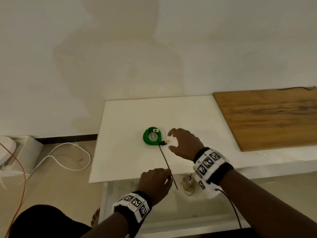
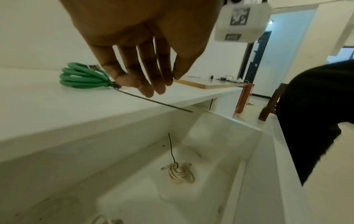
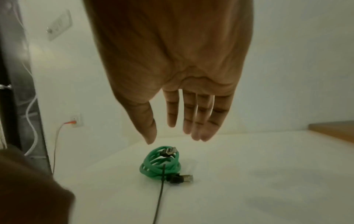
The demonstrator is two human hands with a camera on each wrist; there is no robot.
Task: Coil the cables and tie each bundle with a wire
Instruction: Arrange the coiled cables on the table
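A green cable [image 1: 145,140] lies coiled on the white table [image 1: 123,134], its plugs showing. A black tie wire [image 1: 165,160] is wrapped round the coil and runs straight back past the table's front edge. My right hand [image 1: 169,140] hovers just right of the coil, fingers spread and holding nothing; in the right wrist view the right hand [image 3: 168,136] hangs above the coil [image 3: 153,171]. My left hand [image 2: 162,81] hangs over the wire [image 2: 153,101] near the front edge with straight fingers, not gripping it. A white coiled bundle [image 2: 180,174] with its own black wire lies in the drawer below.
An open white drawer [image 1: 171,212] juts out under the table's front edge. A wooden board [image 1: 267,117] lies at the right on the table. On the floor at the left are a white box [image 1: 27,152], a white cord [image 1: 68,162] and an orange wire [image 1: 22,177].
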